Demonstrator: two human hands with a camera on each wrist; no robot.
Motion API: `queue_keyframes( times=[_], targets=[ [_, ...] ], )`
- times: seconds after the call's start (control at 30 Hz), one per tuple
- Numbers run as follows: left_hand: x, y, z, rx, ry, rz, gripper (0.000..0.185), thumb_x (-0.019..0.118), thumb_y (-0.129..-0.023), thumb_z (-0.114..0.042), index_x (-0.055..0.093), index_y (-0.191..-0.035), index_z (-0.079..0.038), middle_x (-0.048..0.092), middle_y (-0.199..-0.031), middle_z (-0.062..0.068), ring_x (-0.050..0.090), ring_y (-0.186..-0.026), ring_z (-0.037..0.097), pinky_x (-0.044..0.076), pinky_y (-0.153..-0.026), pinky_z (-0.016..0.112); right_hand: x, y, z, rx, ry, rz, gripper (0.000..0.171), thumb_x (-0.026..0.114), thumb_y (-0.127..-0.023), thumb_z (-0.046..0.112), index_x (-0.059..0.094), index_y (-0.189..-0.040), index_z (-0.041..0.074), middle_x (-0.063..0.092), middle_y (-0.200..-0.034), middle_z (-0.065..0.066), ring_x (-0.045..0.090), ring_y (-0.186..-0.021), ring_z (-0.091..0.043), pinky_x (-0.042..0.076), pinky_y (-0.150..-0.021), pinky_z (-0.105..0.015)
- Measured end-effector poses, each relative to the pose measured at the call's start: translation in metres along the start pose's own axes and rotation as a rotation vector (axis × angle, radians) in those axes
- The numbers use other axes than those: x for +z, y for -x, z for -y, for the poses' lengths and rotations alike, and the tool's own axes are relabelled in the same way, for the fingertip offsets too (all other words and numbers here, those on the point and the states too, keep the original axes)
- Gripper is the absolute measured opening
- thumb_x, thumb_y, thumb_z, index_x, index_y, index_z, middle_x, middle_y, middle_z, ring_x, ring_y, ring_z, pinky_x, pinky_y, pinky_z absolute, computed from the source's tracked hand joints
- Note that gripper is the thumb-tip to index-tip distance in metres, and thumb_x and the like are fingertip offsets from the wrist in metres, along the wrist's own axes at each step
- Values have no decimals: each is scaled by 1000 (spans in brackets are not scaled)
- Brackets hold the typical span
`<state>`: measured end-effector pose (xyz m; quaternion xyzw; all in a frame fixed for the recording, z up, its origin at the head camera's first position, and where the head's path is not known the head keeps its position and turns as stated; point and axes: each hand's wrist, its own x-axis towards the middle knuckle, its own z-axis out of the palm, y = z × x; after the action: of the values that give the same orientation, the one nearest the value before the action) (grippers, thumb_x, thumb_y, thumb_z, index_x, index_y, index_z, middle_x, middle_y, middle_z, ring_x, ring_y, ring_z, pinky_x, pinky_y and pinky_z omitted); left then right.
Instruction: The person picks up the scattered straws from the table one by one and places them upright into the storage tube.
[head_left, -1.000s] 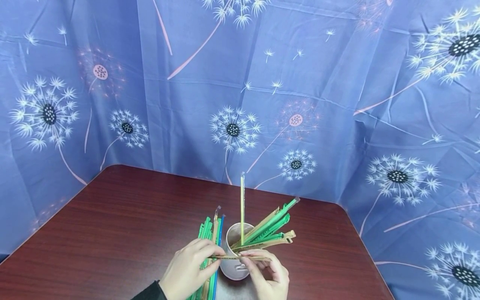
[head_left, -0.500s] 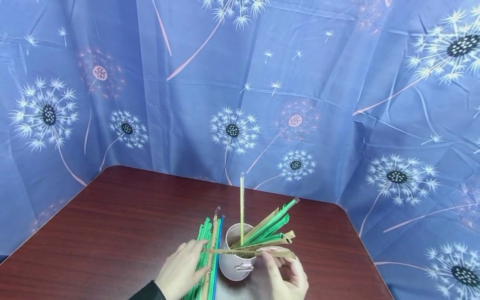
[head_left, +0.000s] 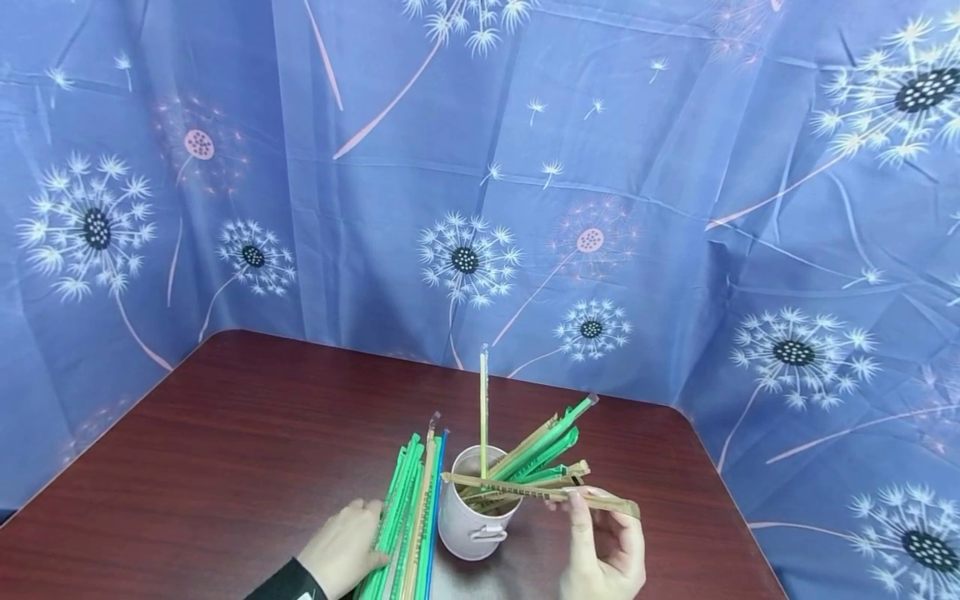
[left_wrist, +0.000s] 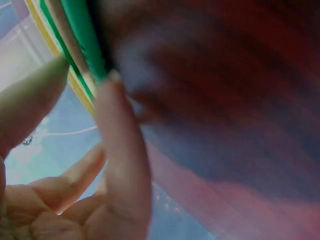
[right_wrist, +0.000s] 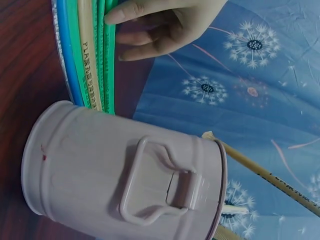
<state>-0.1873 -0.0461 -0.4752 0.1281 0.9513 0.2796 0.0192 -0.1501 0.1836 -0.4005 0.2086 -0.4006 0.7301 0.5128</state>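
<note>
Now right hand (head_left: pixel 603 554) pinching flat wrapped straw (head_left: pixel 540 492)

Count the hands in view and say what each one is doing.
2. The left hand rests its fingers against the pile of wrapped straws lying on the table left of the cup. The right hand pinches one tan wrapped straw held level above the cup's mouth.

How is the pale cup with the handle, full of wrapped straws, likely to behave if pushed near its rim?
The pale handled cup looks tall and narrow, so it may tip rather than slide. The long wrapped straws lean to one side well above the rim, probably pulling it that way. It looks light, so the smooth dark-red wooden table would hardly hold it.
</note>
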Motion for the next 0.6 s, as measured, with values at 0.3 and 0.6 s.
queue_keyframes(
  times=[0.3, 0.6],
  targets=[
    [0, -4, 3, -49, 33, 32, 39, 88, -68, -12, 64, -95, 2, 62, -81, 11, 62, -78, 27, 54, -69, 46, -7, -7, 0, -32, -24, -29, 16, 44, -82, -34, 52, -91, -23, 71, -88, -19, 71, -67, -24, 59, -60, -30],
    [-4, -4, 5, -87, 77, 84, 27, 80, -73, -8, 65, -93, 1, 62, -79, 8, 61, -74, 21, 54, -64, 40, -13, -3, -6, 42, 99, 14, 20, 49, -82, -32, 57, -95, -19, 72, -91, -12, 70, -68, -16, 57, -64, -24]
  ],
)
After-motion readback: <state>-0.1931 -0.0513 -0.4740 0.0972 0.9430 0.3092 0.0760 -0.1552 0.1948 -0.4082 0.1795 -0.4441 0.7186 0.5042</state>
